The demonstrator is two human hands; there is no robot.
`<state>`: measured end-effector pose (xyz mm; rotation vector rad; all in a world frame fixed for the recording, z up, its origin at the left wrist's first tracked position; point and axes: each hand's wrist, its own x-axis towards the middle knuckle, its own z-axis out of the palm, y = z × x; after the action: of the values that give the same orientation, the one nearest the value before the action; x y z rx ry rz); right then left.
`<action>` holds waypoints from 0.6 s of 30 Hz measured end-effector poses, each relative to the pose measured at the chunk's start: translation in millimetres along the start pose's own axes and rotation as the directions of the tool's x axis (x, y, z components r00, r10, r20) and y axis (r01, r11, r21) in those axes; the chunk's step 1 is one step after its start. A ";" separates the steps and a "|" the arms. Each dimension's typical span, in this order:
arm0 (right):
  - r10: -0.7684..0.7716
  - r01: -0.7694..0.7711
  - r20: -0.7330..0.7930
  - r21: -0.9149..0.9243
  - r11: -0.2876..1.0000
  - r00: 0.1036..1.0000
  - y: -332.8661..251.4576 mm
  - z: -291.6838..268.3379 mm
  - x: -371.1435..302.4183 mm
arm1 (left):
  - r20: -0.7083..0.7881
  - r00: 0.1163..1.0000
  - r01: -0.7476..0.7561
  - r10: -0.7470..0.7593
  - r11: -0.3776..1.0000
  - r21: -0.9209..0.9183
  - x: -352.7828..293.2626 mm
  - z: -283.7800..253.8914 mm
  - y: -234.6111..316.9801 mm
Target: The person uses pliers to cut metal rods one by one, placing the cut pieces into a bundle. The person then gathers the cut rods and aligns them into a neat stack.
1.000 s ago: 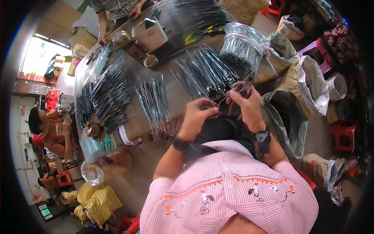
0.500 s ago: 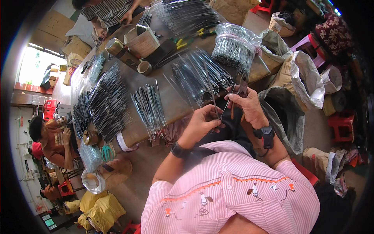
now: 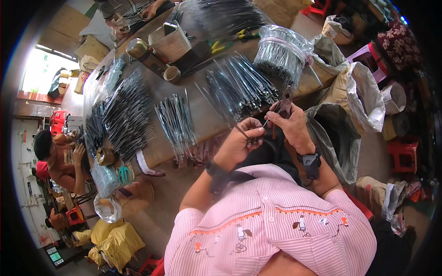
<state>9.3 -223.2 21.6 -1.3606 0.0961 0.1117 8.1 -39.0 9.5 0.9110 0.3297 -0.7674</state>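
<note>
My left hand [image 3: 244,140] is closed, its curled fingers gripping a thin metal strip [image 3: 265,123]. The strip's bright end reaches across to the fingertips of my right hand [image 3: 291,123]. That right hand is wrapped round a pair of pliers [image 3: 286,98], dark jaws pointing up and away, a reddish handle showing below the fingers. Just beyond both hands, a fanned pile of metal strips [image 3: 239,85] lies at the table's near edge. A smaller bunch of strips [image 3: 176,124] rests to its left. Whether the pliers touch the held strip, I cannot tell.
On the table [image 3: 184,89] are a dark heap of strips [image 3: 126,117], a plastic-wrapped bundle [image 3: 281,50], a flask [image 3: 142,53], a cup [image 3: 171,74] and yellow-handled pliers [image 3: 218,47]. Open sacks [image 3: 334,142] stand at right. Two other people sit at the table's far and left sides.
My left fingers have curled in tighter, and the long strip that stood up between my hands now lies low. The pliers' jaws show more fully above my right hand.
</note>
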 end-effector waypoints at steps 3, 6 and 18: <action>0.008 -0.008 0.004 -0.004 1.000 1.000 5.2 -3.3 -1.1 | 0.101 0.989 -0.110 0.109 0.994 -0.001 3.1 3.9 -3.7; 0.141 -0.134 -0.030 0.175 0.975 0.990 13.6 -13.6 -0.4 | 0.035 0.983 -0.181 0.178 0.979 0.093 2.7 4.2 -3.4; 0.289 -0.453 0.359 0.565 0.689 0.887 30.5 -49.3 -25.1 | 0.154 0.764 -0.558 0.626 0.524 0.644 -8.4 6.8 0.5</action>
<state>-19.9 -265.8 -14.9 -0.6089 0.1887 0.5486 2.3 -40.5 18.5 1.6366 -0.2182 -0.1575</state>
